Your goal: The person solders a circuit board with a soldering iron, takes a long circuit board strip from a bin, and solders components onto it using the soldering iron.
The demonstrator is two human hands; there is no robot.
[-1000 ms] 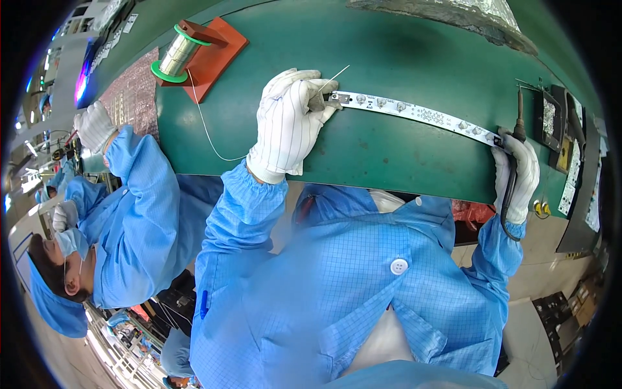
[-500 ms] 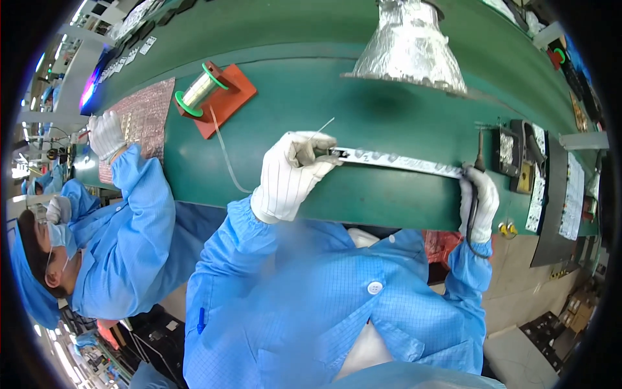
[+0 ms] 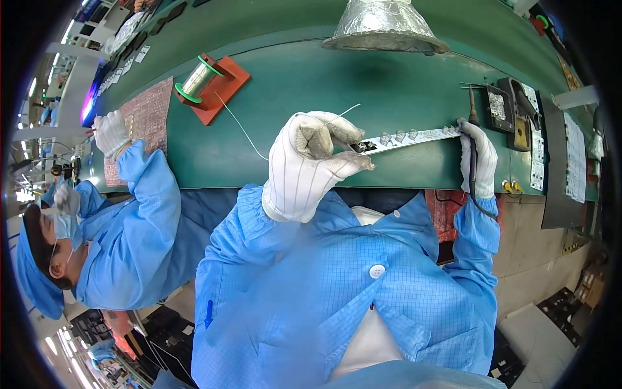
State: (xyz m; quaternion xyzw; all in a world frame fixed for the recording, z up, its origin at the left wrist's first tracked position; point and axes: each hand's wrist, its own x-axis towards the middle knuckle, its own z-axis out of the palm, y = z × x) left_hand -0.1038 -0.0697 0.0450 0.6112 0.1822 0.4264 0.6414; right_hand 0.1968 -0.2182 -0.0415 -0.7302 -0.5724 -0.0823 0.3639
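Note:
My gloved left hand [image 3: 311, 159] is closed, thumb and fingers pinching the near end of a narrow white LED strip board [image 3: 424, 136] with clear dome-like pieces along it. A thin solder wire [image 3: 345, 113] sticks out above the same fingers; its other end runs back to a spool [image 3: 198, 80] with green rims on a red-brown stand. My gloved right hand [image 3: 478, 159] is closed around a soldering iron [image 3: 473, 118], its tip pointing away from me and its cord hanging along my wrist. The right fingers also touch the strip's other end.
A foil-covered cone hood [image 3: 385, 29] hangs over the far side of the green bench [image 3: 285, 84]. At right stand a soldering-iron holder [image 3: 512, 117] and a dark board with white strips [image 3: 573, 175]. A co-worker [image 3: 123, 240] in blue sits at left beside pink bubble wrap [image 3: 152, 117].
The strip's right end has swung away from me, so it now slopes up to the right. My left hand appears larger and closer. The hood and bench have shifted upward in view.

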